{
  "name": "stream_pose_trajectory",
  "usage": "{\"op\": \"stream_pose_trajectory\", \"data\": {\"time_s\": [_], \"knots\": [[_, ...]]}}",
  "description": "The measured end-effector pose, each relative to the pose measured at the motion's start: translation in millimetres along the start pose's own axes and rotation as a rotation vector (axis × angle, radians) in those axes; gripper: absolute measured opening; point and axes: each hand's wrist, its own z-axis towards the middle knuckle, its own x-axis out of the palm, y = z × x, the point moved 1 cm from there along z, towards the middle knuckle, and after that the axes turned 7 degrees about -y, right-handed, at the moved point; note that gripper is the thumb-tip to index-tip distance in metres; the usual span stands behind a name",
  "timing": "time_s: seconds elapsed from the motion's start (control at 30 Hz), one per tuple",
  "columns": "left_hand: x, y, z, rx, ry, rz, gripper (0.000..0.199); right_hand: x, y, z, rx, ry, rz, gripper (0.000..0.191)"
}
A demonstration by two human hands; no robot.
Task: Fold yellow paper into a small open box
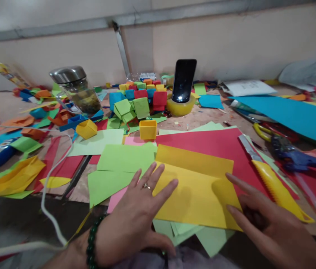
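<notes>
A yellow sheet of paper (pixel 191 198) lies before me with a crease across it; the strip beyond the crease is darker. My left hand (pixel 138 213) rests at its left edge, fingers spread, wearing a ring and a green bead bracelet (pixel 92 239). At the right edge is my right hand (pixel 269 220), with index finger and thumb apart and the other fingers curled. Both fingertips are at the sheet's edge without pinching it. Under the sheet are red paper (pixel 202 140) and light green sheets (pixel 215 239). Bright green paper (pixel 127 157) lies beside my left fingers.
A yellow-handled cutter knife (pixel 275 183) and blue-handled pliers (pixel 294 158) lie at right. A phone (pixel 184 80) stands in a tape roll (pixel 181 106) behind. Several folded paper boxes (pixel 141 97) are piled beside a glass jar (pixel 76 89). A white cable (pixel 46 186) crosses the left side.
</notes>
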Motion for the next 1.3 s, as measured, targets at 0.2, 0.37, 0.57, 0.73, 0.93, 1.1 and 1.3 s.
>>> {"op": "stream_pose_trajectory", "data": {"time_s": [0.2,0.37,0.57,0.73,0.93,1.1,1.3], "knots": [[2.1,1,8,-0.048,0.077,0.018,0.105,-2,4,0,-0.027,-0.022,-0.082,0.056],[-0.4,-7,-4,-0.077,0.025,0.015,0.092,-1,9,3,-0.063,-0.012,-0.131,0.047],[-8.2,2,-9,-0.066,0.047,0.005,0.078,-5,14,1,-0.191,-0.049,-0.13,0.038],[-13.3,6,-6,-0.055,0.053,-0.023,0.073,-8,13,-6,-0.247,-0.064,-0.137,0.033],[-10.2,11,-4,-0.045,0.051,-0.023,0.068,-4,16,-4,-0.181,-0.063,-0.103,0.03],[-11.9,12,-4,-0.035,0.027,-0.036,0.076,-9,12,-15,-0.011,-0.078,-0.044,0.029],[-14.9,18,0,-0.177,-0.23,-0.026,0.081,-17,18,-9,0.237,-0.226,0.012,0.029]]}}
